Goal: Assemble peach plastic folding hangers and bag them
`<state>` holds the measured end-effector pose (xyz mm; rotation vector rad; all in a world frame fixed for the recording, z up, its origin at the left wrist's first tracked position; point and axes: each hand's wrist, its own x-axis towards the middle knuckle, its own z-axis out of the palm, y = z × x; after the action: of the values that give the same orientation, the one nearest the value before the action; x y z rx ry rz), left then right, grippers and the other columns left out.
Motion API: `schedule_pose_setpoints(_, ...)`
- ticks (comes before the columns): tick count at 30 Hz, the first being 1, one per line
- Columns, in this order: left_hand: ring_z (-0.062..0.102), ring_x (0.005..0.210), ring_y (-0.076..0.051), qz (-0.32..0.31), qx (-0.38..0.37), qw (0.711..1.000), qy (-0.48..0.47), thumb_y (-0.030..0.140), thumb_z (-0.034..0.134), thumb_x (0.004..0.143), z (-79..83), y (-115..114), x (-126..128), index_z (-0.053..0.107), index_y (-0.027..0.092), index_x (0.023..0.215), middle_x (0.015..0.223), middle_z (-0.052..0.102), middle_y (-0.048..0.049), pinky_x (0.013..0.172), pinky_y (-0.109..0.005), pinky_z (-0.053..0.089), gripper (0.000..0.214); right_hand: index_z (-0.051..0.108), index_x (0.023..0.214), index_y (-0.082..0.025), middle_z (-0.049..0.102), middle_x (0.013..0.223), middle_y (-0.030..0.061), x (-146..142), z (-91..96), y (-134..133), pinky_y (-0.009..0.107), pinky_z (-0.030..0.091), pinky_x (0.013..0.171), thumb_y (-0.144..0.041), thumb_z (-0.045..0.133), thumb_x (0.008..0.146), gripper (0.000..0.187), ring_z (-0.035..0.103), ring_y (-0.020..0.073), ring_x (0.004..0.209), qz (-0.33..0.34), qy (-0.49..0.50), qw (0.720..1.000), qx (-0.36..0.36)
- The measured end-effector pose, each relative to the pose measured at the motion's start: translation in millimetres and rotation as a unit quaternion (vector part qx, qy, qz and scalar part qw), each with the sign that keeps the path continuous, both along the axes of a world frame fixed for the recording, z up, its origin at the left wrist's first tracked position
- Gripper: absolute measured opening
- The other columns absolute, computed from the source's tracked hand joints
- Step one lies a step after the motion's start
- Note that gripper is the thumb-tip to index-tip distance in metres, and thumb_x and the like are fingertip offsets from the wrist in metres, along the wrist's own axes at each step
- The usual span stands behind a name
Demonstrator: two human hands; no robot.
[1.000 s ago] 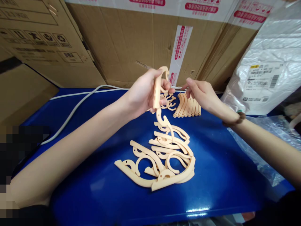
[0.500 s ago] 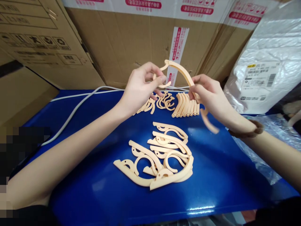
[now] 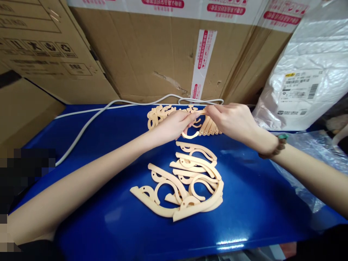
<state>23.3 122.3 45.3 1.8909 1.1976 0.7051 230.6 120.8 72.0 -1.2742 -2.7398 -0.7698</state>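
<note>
Close together above the far part of the table, my left hand and my right hand both grip one cream plastic folding hanger. Its curved hook hangs below my left fingers, while most of the rest is hidden by my hands. Nearer to me lies a loose pile of folded hangers of the same colour. Behind my hands are loose hook pieces and a row of curved hanger arms, both partly covered by my fingers.
Cardboard boxes stand along the back of the blue table. A white cable runs across the left and rear. At the right are a white parcel bag and clear plastic wrap.
My hands have come down and closer together with the hanger. The arm and dangling piece that stuck out before are now hidden behind my hands. The pile in front has not moved.
</note>
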Motion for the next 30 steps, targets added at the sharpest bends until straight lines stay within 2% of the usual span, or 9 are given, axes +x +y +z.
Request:
schedule_pose_setpoints(5,0.061,0.071,-0.019,0.053,0.214,0.964,0.15,0.04,0.034,0.106,-8.5,2,1,0.063,0.019,0.083,0.071,0.065,-0.0039,0.065,-0.028,0.036,0.042,0.061,0.081,-0.018,0.062,0.063,0.0052,-2,-3.8,10,0.032,0.027,0.055,-0.021,0.044,0.094,0.022,0.051,0.017,0.053,-0.073,0.209,0.957,-0.189)
schedule_pose_setpoints(11,0.062,0.07,-0.02,0.062,0.132,0.982,0.124,0.034,0.031,0.103,-8.0,40,4,0.062,0.019,0.093,0.074,0.066,-0.0049,0.063,-0.029,0.036,0.037,0.056,0.079,-0.022,0.046,0.052,-0.0045,7,5.8,21,0.027,0.032,0.043,-0.028,0.04,0.098,0.026,0.041,0.0118,0.041,-0.085,0.532,0.762,-0.359)
schedule_pose_setpoints(14,0.059,0.057,-0.016,0.024,0.039,0.993,0.108,0.025,0.04,0.096,-16.7,65,7,0.061,0.019,0.081,0.063,0.062,-0.0016,0.057,-0.027,0.037,0.027,0.057,0.084,-0.021,0.053,0.06,-0.0035,7,8.7,20,0.027,0.032,0.042,-0.025,0.043,0.095,0.018,0.041,0.0103,0.04,-0.071,0.582,0.721,-0.37)
schedule_pose_setpoints(18,0.054,0.054,-0.016,0.047,0.04,0.991,0.121,0.037,0.056,0.091,-27.4,80,9,0.057,0.02,0.068,0.058,0.059,-0.002,0.054,-0.028,0.033,0.029,0.055,0.088,-0.022,0.059,0.075,-0.001,6,9.3,18,0.029,0.035,0.043,-0.022,0.046,0.091,0.01,0.044,0.0094,0.041,-0.092,0.642,0.687,-0.329)
schedule_pose_setpoints(22,0.056,0.064,-0.017,0.111,0.058,0.989,0.084,0.05,0.058,0.092,-17.3,64,8,0.055,0.02,0.077,0.069,0.061,-0.004,0.055,-0.027,0.034,0.034,0.05,0.09,-0.024,0.063,0.092,0.0033,10,11.1,20,0.03,0.041,0.05,-0.025,0.046,0.09,0.004,0.053,0.0105,0.052,-0.112,0.734,0.615,-0.266)
schedule_pose_setpoints(24,0.058,0.064,-0.015,0.059,-0.034,0.997,-0.032,0.052,0.048,0.098,-4.2,48,6,0.056,0.019,0.079,0.074,0.064,-0.0052,0.054,-0.024,0.038,0.04,0.044,0.093,-0.026,0.064,0.098,0.0041,13,12.3,22,0.031,0.047,0.058,-0.026,0.049,0.088,0.007,0.063,0.0141,0.065,-0.088,0.775,0.581,-0.231)
schedule_pose_setpoints(27,0.064,0.072,-0.012,-0.088,-0.207,0.955,-0.194,0.038,0.054,0.099,16.7,25,0,0.064,0.017,0.088,0.085,0.067,-0.0047,0.062,-0.022,0.05,0.025,0.04,0.09,-0.027,0.067,0.102,0.0057,17,14.7,23,0.034,0.052,0.07,-0.021,0.057,0.078,0.022,0.068,0.0194,0.087,-0.033,0.788,0.587,-0.182)
schedule_pose_setpoints(28,0.063,0.07,-0.011,-0.094,-0.229,0.942,-0.226,0.03,0.057,0.098,22.3,19,-3,0.064,0.016,0.087,0.082,0.065,-0.0032,0.063,-0.022,0.052,0.019,0.04,0.089,-0.027,0.068,0.102,0.0067,19,15.7,23,0.034,0.052,0.073,-0.02,0.06,0.076,0.025,0.068,0.0199,0.09,-0.026,0.765,0.617,-0.18)
schedule_pose_setpoints(30,0.059,0.059,-0.008,-0.05,-0.23,0.933,-0.272,0.023,0.054,0.099,30.9,11,-9,0.062,0.016,0.084,0.073,0.061,-0.0006,0.055,-0.019,0.05,0.019,0.047,0.09,-0.025,0.071,0.101,0.0086,19,17.8,20,0.035,0.051,0.077,-0.021,0.064,0.077,0.022,0.067,0.0213,0.092,-0.026,0.664,0.728,-0.168)
